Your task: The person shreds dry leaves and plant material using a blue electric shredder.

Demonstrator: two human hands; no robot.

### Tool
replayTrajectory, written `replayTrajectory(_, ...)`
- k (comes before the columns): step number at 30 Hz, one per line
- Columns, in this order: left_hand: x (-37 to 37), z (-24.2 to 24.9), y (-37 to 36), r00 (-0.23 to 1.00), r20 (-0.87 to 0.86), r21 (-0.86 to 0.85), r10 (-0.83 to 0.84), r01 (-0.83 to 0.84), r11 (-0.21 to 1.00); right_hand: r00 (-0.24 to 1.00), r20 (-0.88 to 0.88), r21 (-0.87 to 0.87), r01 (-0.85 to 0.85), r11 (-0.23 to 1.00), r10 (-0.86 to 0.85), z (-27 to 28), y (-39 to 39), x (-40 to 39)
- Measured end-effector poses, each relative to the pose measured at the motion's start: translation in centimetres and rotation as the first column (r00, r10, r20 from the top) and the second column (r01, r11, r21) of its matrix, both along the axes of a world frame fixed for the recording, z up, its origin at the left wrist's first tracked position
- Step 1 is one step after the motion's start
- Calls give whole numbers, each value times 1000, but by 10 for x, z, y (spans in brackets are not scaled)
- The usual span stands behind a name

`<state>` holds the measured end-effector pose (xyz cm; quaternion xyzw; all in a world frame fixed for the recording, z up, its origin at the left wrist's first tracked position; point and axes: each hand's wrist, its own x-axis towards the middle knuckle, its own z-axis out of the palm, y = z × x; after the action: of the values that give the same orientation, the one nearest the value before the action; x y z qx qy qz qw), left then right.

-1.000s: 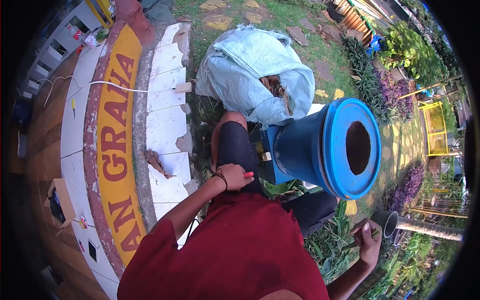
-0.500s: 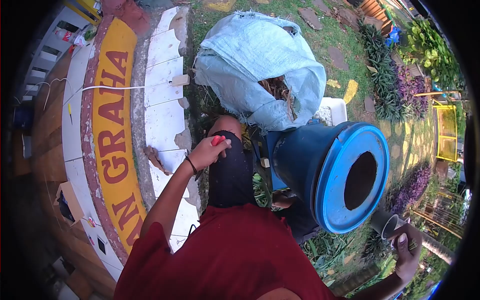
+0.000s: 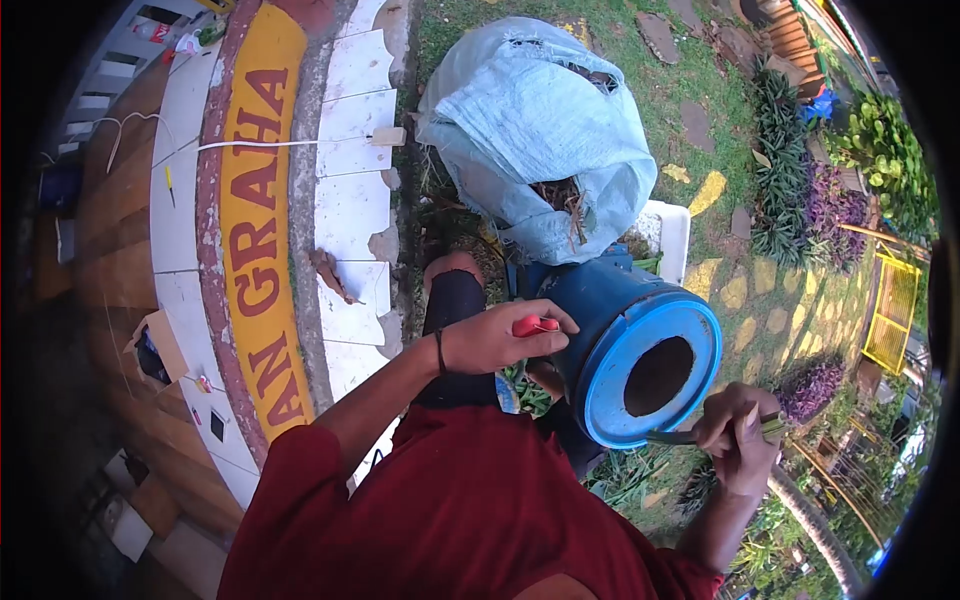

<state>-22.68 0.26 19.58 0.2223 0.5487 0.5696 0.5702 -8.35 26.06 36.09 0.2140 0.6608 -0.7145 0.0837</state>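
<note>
My left hand (image 3: 505, 335) is closed around a tool with a red handle (image 3: 535, 325); the rest of the tool is hidden. It is just left of the blue plastic drum (image 3: 600, 310), whose lid has a wide round hole (image 3: 660, 376) with darkness inside. To the drum's right, my right hand (image 3: 742, 435) is closed on a bundle of green stalks (image 3: 772, 425). A dark strip (image 3: 672, 437) stretches from that hand toward the lid's lower rim. Behind the drum sits a light blue woven sack (image 3: 540, 120), with dry leaves (image 3: 565, 200) showing through an opening.
A white tub (image 3: 675, 235) stands behind the drum. On the left, a low wall with yellow lettering (image 3: 255, 220) runs beside white tiles (image 3: 355, 180). A white cord ends in a socket block (image 3: 388, 136). Purple plants (image 3: 835, 210) and a yellow gate (image 3: 888, 313) are at right.
My left hand has moved right, from over my knee to beside the drum, still gripping the red handle. My right hand has come up and left toward the lid. The view has shifted.
</note>
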Motion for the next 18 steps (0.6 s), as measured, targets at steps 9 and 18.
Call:
replayTrajectory(9,-6,60,-45,973,27,-2,228,-228,974,956,-66,-446,227,866,-284,-38,-134,-161)
replayTrajectory(18,8,-152,-258,692,0,-634,722,-558,535,926,-1,298,-359,884,377,-126,-164,-206)
